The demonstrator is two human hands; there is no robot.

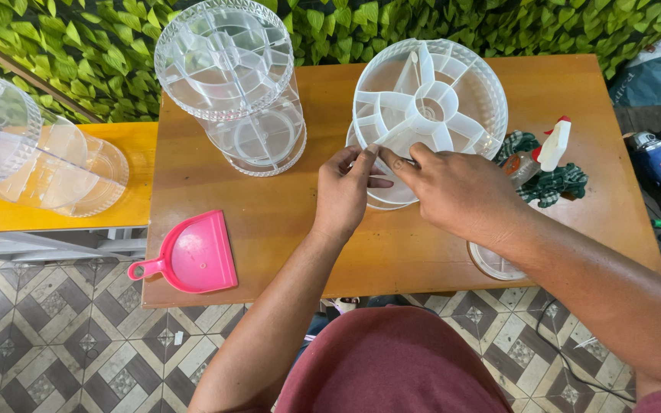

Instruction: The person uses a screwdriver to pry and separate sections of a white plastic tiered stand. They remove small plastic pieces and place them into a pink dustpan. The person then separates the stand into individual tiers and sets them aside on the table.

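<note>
A round clear plastic divided tray [430, 99] with spoke-like partitions stands on the wooden table [269, 222], stacked on another tier below. My left hand [343, 191] pinches the tray's near rim with thumb and fingertips. My right hand [453, 187] meets it at the same spot, fingertips pressed on the rim beside the left thumb. Both hands grip that near edge. What lies under my fingers is hidden.
A second clear tiered organizer [231, 76] stands at the table's back left. A pink dustpan [189, 256] lies near the front left corner. A spray bottle [548, 149] on a green checked cloth [560, 183] sits at right. Another clear organizer [24, 153] rests on a yellow side table [131, 206]. A power tool [659, 172] lies far right.
</note>
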